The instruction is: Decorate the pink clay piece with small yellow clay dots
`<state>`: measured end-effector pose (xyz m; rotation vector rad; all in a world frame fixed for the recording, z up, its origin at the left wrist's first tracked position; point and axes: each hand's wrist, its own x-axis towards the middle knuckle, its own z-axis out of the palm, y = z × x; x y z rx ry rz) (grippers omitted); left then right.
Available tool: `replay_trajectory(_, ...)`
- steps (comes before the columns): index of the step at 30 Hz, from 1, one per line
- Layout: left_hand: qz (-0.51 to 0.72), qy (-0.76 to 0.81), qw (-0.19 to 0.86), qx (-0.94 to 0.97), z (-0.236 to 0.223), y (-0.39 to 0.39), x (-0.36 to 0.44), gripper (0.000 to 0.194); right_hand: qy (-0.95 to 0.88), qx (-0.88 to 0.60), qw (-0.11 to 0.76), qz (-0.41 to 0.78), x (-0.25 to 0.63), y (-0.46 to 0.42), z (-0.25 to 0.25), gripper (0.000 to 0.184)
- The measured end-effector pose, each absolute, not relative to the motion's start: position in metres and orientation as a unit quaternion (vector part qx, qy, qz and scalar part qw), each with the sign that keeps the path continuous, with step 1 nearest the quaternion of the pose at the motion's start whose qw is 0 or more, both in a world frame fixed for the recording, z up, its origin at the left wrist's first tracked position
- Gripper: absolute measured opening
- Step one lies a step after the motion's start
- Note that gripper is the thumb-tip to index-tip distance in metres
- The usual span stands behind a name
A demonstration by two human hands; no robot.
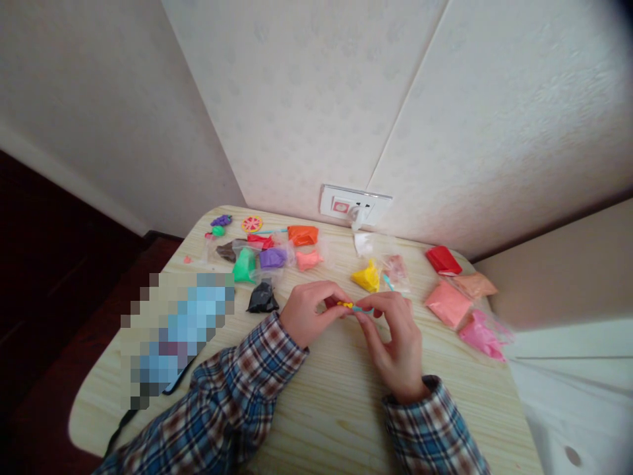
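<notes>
Above the middle of the wooden table, my left hand (311, 310) pinches a small piece of yellow clay (348, 305) between thumb and fingertips. In my right hand (395, 343) is a thin light-blue modelling tool (364, 311), its tip against the yellow clay. Just behind my hands lies a bag of yellow clay (366, 277). A bag of black clay (263, 298) sits left of my left hand. Part of the yellow piece is covered by my fingers.
Green (244, 266), purple (272, 258) and orange (303, 235) clay bags crowd the back left, near a round pink-and-yellow clay slice (252, 224). Red (444, 260) and pink (482, 335) bags lie right. A pixelated blue object (192, 323) lies left. A wall socket (355, 205) is behind.
</notes>
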<state>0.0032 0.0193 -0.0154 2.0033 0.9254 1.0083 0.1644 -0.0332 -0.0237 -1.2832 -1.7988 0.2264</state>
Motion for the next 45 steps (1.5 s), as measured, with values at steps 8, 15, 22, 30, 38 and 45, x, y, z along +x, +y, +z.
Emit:
replay_trajectory(8,0.382,0.362,0.378,0.762,-0.018,0.019,0.005,0.007,-0.719,-0.523,0.446,0.106,0.162,-0.032,-0.026,0.008)
replay_trajectory(15,0.363,0.358,0.438,0.741,-0.016,0.019,0.005,0.006,-0.71,-0.523,0.462,0.098,0.164,-0.033,-0.027,0.007)
replay_trajectory(22,0.352,0.337,0.508,0.71,-0.016,0.021,0.004,0.015,-0.711,-0.514,0.473,0.083,0.165,-0.034,-0.028,0.01)
replay_trajectory(30,0.373,0.355,0.492,0.702,-0.02,0.026,0.002,0.02,-0.73,-0.508,0.447,0.095,0.176,-0.037,-0.027,0.014)
replay_trajectory(38,0.445,0.461,0.303,0.705,-0.016,0.037,-0.013,0.014,-0.784,-0.508,0.332,0.129,0.199,-0.061,-0.038,0.013)
replay_trajectory(45,0.366,0.473,0.231,0.767,-0.022,0.033,-0.01,0.012,-0.793,-0.516,0.284,0.156,0.194,-0.06,-0.039,0.01)
